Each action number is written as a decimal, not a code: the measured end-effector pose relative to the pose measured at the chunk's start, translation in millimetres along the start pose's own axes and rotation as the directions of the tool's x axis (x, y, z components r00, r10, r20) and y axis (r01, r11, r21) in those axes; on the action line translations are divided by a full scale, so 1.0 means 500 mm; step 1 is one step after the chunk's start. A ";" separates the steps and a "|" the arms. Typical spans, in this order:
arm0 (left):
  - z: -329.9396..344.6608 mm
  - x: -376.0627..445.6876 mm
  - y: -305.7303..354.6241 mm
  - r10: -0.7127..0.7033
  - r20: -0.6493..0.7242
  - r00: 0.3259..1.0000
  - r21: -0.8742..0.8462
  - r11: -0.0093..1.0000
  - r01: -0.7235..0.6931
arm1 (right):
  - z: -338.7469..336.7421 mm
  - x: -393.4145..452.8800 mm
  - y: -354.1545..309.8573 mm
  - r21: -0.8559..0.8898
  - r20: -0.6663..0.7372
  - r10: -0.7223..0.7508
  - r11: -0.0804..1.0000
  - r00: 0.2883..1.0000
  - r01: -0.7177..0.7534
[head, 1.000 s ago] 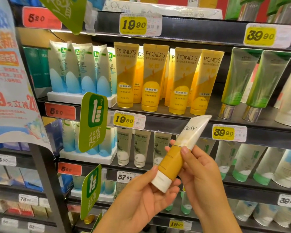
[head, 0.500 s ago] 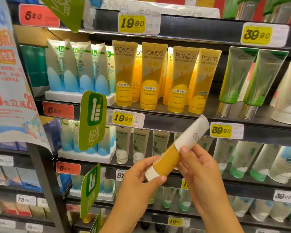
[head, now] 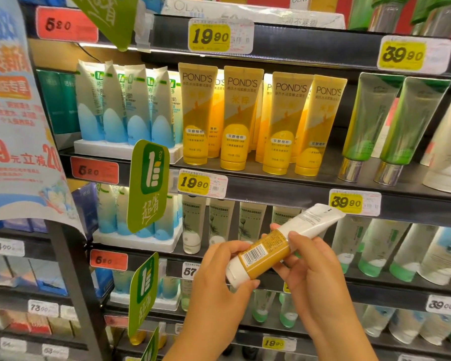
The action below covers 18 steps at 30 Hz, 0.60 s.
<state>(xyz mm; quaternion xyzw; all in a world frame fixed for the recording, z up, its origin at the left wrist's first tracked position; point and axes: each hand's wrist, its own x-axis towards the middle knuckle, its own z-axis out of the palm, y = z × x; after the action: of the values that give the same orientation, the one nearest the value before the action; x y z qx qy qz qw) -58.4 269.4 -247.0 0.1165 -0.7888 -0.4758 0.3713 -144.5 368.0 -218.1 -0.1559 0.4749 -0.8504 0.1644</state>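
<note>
The cleanser tube (head: 276, 246) is off the shelf and held near the lower rows with its barcode (head: 254, 254) facing the camera, so reading it looks well under way; keeping it or putting it back is what's left. It is white at the cap and crimped end, mustard-gold between, and tilted with the cap low left. The left hand (head: 219, 277) grips the cap end and the right hand (head: 313, 267) pinches the middle, below the yellow Pond's tubes (head: 245, 118) on the far shelf (head: 284, 188).

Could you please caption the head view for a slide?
Left hand and right hand hold a white-and-amber tube, barcode up, before shelved POND'S tubes.
</note>
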 end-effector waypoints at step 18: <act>-0.030 0.018 0.019 -0.345 0.479 0.807 -0.634 0.499 0.590 | -0.007 0.003 -0.023 -0.050 0.176 -0.069 0.996 0.982 0.079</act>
<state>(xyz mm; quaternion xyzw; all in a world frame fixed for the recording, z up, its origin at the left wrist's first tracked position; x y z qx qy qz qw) -52.4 259.6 -230.5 0.0907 -0.4964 -0.8550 0.1198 -149.1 375.8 -209.9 -0.2518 0.4764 -0.8253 0.1688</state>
